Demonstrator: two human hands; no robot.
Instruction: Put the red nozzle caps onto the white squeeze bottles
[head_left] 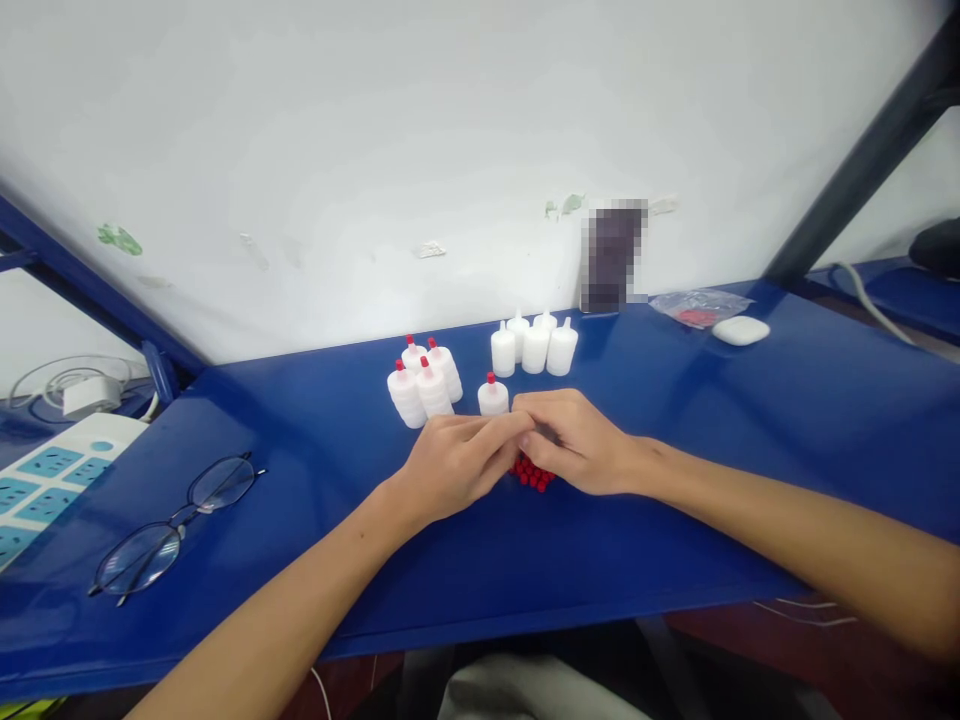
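My left hand (454, 465) and my right hand (574, 440) meet at the middle of the blue table (675, 480), fingers pinched together over a small pile of red caps (534, 475). What the fingertips hold is hidden. Just behind the hands stands one white bottle with a red cap (493, 396). To its left is a cluster of several capped white bottles (421, 384). Further back stand several white bottles without caps (534, 345).
A pair of glasses (176, 525) lies at the left, beside a white power strip (45, 480). At the back right are a clear bag with red bits (697, 307) and a white case (740, 330). A dark frame post (862, 160) rises at the right.
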